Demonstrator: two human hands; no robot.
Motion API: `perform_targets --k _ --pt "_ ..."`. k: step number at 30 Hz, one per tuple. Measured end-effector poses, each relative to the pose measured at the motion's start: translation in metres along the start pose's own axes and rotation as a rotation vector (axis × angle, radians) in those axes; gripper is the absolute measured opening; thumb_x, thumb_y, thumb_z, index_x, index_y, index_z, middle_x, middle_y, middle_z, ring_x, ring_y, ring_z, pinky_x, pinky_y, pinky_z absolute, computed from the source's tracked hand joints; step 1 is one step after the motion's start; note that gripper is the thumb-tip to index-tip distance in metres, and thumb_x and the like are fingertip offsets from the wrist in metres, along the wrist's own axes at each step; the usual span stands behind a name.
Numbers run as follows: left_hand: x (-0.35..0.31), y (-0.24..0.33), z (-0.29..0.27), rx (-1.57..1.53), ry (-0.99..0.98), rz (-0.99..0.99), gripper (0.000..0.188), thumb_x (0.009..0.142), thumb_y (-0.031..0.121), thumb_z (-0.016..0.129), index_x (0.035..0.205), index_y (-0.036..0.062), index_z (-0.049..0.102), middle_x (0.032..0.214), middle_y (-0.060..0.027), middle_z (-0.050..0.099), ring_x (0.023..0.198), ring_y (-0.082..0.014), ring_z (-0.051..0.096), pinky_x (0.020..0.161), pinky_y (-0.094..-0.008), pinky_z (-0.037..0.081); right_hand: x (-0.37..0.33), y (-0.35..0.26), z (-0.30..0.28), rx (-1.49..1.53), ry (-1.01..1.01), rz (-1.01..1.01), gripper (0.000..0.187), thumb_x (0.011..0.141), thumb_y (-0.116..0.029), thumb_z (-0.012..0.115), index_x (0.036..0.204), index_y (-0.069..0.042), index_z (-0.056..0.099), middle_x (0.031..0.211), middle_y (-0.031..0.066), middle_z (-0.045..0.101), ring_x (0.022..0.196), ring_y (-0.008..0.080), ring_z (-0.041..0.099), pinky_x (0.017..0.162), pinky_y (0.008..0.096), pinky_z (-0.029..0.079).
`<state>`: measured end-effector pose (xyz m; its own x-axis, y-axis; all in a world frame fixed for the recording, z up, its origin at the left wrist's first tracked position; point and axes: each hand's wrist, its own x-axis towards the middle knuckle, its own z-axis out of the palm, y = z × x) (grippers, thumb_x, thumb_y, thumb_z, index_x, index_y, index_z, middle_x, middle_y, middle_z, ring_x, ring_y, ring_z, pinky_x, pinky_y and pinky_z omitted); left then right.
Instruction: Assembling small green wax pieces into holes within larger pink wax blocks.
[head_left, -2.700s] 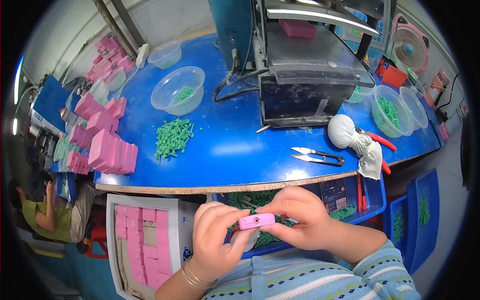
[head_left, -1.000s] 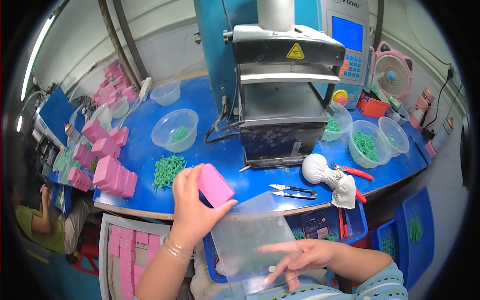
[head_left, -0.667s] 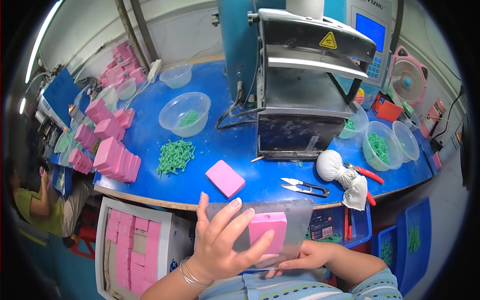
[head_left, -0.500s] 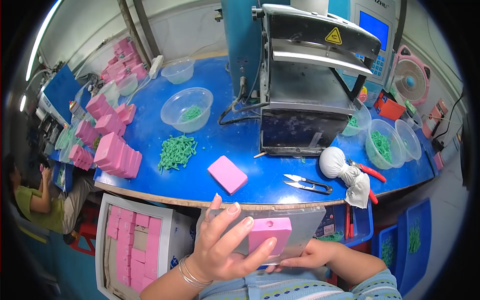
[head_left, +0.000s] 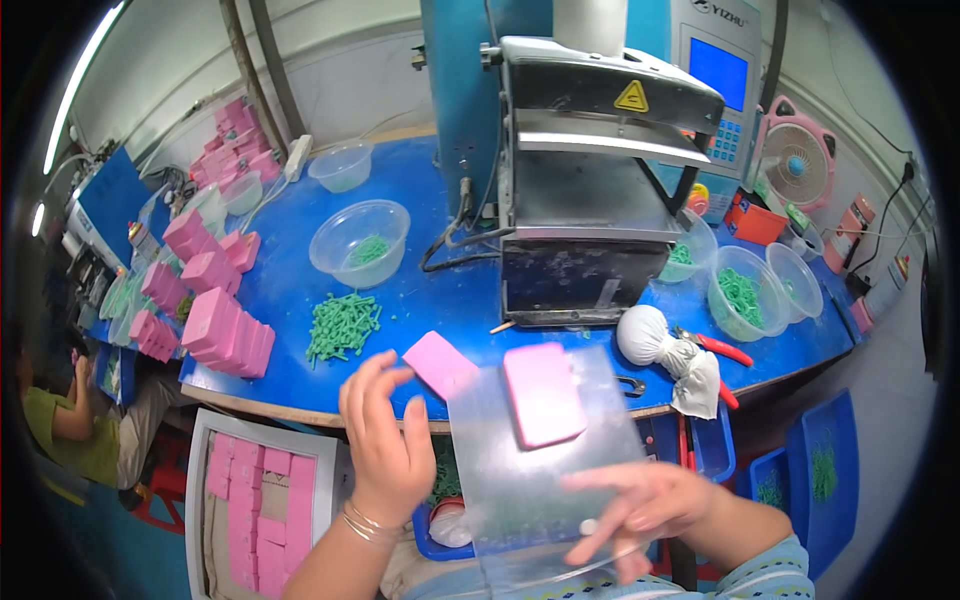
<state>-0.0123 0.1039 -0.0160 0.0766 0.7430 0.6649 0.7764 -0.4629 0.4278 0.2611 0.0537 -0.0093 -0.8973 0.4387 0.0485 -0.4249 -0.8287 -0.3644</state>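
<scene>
A see-through plastic sheet or bag [head_left: 510,500] slopes from the table's front edge toward me. On or inside its upper part is a pink rectangular block [head_left: 543,396]; I cannot tell which. My left hand [head_left: 388,435] is raised left of the plastic, empty, its fingers apart. Over the lower right of the plastic my right hand [head_left: 645,505] has its fingers spread, slightly blurred. Beyond the plastic's upper left corner, another pink block [head_left: 440,365] rests on the blue table, partly covered. Black-handled snips [head_left: 631,386] are mostly hidden behind the plastic.
A pile of small green pieces [head_left: 343,327] and a clear bowl [head_left: 360,243] lie left. The press machine [head_left: 575,270] stands at the back. Red-handled pliers [head_left: 722,350] and a white cloth bundle [head_left: 645,337] sit right. Below left is a box of pink blocks [head_left: 260,510]. A co-worker [head_left: 75,425] sits far left.
My left hand has let go of the pink block and moved left and up. The block now lies higher up, on or in the plastic. My right hand's fingers have spread over the plastic.
</scene>
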Motion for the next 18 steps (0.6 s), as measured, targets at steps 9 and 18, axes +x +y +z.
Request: perform_targets --k 9,18 --pt "0.022 -0.013 0.023 0.136 -0.261 -0.122 0.069 0.061 0.03 0.075 0.111 -0.0043 0.042 0.107 -0.0193 0.046 0.102 -0.035 0.045 0.091 -0.0411 0.036 0.003 -0.064 0.062 -0.119 -0.038 -0.334 0.071 0.08 -0.006 0.04 0.136 0.007 -0.004 0.112 0.0437 0.042 0.07 0.0395 0.064 0.057 0.0391 0.056" --pt "0.015 -0.014 0.02 0.113 -0.255 -0.134 0.069 0.062 0.031 0.073 0.113 -0.0027 0.042 0.109 -0.0173 0.046 0.104 -0.0343 0.043 0.092 -0.0419 0.034 0.016 -0.087 0.057 -0.116 0.007 -0.361 0.075 0.077 -0.004 0.039 0.134 0.012 -0.007 0.105 0.0399 0.05 0.059 0.0383 0.063 0.049 0.0383 0.054"
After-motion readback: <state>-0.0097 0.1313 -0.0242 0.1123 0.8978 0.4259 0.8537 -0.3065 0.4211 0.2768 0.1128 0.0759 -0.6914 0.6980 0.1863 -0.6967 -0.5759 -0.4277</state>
